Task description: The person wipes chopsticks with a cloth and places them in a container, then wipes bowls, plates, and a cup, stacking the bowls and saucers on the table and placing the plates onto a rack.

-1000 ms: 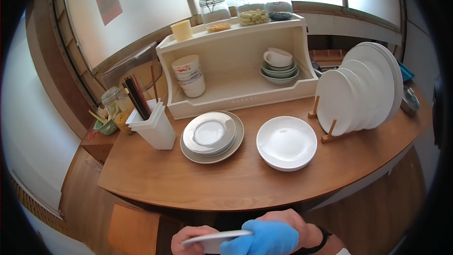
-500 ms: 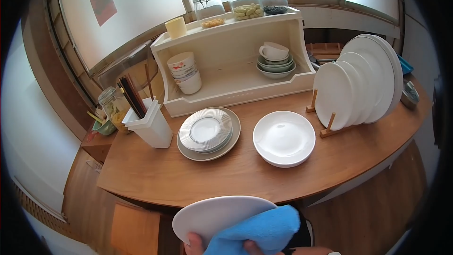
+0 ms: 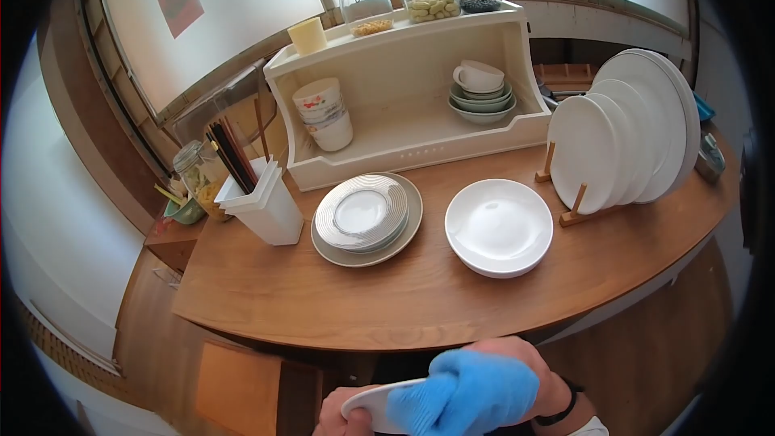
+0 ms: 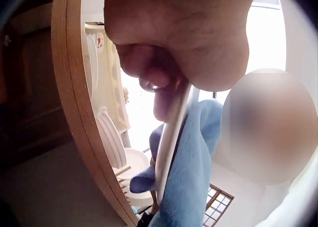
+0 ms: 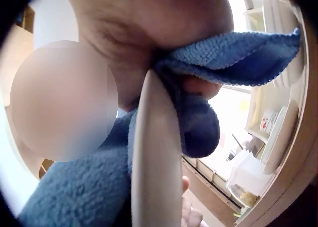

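Below the table's front edge, my left hand (image 3: 343, 413) grips the rim of a white plate (image 3: 373, 402), which is tilted nearly edge-on in the head view. My right hand (image 3: 553, 383) holds a blue cloth (image 3: 480, 396) folded over the plate's opposite edge. In the right wrist view the cloth (image 5: 74, 192) lies on both sides of the plate (image 5: 156, 157), pinched there between thumb and fingers. From the left wrist, the plate (image 4: 171, 137) shows as a thin edge under my curled fingers, cloth covering one face.
On the table (image 3: 387, 315) stand a stack of grey-rimmed plates (image 3: 363, 214), stacked white dishes (image 3: 499, 226) and a white chopstick holder (image 3: 270, 210). A wooden rack (image 3: 573, 214) bears upright white plates at right. Behind is a cream shelf (image 3: 404, 125) with bowls, cups and jars.
The plate first turned its broad face up toward the head camera, then tipped back to nearly edge-on. My right hand with the cloth moved down and back up along its right side.
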A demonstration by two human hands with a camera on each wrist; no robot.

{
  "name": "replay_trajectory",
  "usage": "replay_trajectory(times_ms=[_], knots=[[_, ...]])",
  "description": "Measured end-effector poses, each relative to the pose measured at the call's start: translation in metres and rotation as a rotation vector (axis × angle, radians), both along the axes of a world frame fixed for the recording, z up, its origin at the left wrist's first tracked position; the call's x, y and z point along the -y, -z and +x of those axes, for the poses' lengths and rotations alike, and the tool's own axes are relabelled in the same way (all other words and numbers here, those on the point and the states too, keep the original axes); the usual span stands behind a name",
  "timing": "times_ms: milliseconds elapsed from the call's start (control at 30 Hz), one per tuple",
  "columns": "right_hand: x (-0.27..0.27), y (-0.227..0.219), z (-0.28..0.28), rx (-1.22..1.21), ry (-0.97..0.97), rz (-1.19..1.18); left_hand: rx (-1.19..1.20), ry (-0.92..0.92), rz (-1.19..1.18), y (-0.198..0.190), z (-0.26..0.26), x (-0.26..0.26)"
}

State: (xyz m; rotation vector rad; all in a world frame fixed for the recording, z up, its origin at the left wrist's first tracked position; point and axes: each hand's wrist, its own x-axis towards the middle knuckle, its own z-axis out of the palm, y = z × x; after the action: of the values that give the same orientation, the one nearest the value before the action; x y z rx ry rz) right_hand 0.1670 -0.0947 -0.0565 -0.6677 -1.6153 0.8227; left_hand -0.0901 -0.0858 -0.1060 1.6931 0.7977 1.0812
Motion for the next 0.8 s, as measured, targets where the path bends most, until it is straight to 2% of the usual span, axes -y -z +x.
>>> replay_trajectory(times_ms=[33, 67, 133, 233, 400, 500, 533, 567, 600, 667, 700, 767, 800], knots=[[0.0, 0.002, -0.004, -0.2, -0.116, -0.233, 0.063, -0.166, 0.071, 0.013, 0.004, 0.008], [0.002, 0.006, -0.008, -0.199, -0.116, -0.234, 0.141, -0.276, 0.059, 0.015, 0.012, 0.012], [0.013, 0.021, -0.021, -0.114, 0.058, -0.156, 0.283, -0.385, 0.02, 0.011, 0.02, 0.013], [0.027, 0.045, -0.042, -0.136, 0.113, -0.144, 0.413, -0.437, 0.005, -0.002, 0.024, 0.006], [0.025, 0.056, -0.054, -0.026, 0.158, -0.043, 0.407, -0.318, 0.004, -0.028, 0.035, -0.026], [0.03, 0.07, -0.044, 0.111, 0.253, 0.002, 0.133, -0.26, -0.075, -0.052, 0.04, -0.054], [0.031, 0.075, -0.035, 0.165, 0.306, 0.012, 0.127, -0.252, -0.072, -0.059, 0.044, -0.066], [0.03, 0.074, -0.024, 0.179, 0.342, 0.009, 0.117, -0.145, -0.103, -0.064, 0.05, -0.08], [0.028, 0.067, -0.013, 0.16, 0.361, 0.009, 0.108, -0.037, -0.133, -0.068, 0.058, -0.093], [0.023, 0.035, 0.028, 0.063, 0.315, 0.015, 0.127, -0.022, -0.202, -0.075, 0.08, -0.114], [0.026, 0.047, 0.036, -0.082, 0.36, 0.052, 0.149, -0.018, -0.279, -0.079, 0.09, -0.121], [0.036, 0.052, 0.054, 0.018, 0.479, 0.097, 0.058, 0.001, -0.284, -0.089, 0.1, -0.132], [0.038, 0.056, 0.058, -0.055, 0.548, 0.081, -0.028, 0.008, -0.295, -0.093, 0.106, -0.137]])
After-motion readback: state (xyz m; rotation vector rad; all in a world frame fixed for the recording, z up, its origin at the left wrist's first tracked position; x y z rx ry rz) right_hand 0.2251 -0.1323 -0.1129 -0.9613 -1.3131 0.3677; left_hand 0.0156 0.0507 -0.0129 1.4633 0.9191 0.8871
